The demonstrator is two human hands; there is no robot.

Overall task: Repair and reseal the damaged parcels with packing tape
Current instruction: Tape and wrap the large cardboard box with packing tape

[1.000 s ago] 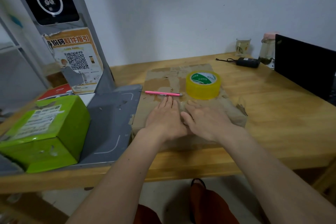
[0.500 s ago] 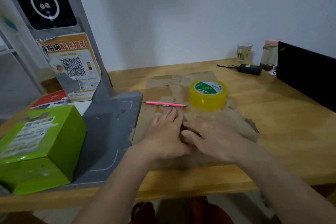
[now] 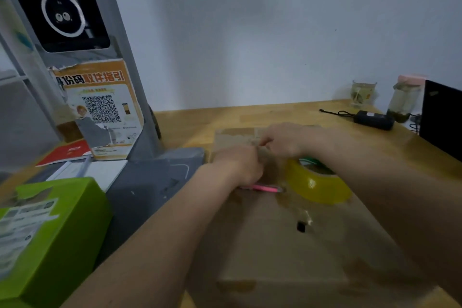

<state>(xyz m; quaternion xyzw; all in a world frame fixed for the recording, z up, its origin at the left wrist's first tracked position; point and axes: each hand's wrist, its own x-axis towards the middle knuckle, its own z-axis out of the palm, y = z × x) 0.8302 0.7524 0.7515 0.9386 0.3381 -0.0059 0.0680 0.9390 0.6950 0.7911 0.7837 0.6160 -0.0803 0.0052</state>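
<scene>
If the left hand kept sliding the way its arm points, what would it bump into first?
Probably the right hand, which sits just past the left hand on the far part of the cardboard parcel. They look nearly touching already, though blur makes depth uncertain.

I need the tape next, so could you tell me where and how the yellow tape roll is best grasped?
Grip the yellow tape roll across its outer rim from above, thumb on one side, fingers opposite. It lies flat on the cardboard parcel, hole upward, so the curved wall is exposed all round; the right forearm crosses its far side.
</scene>
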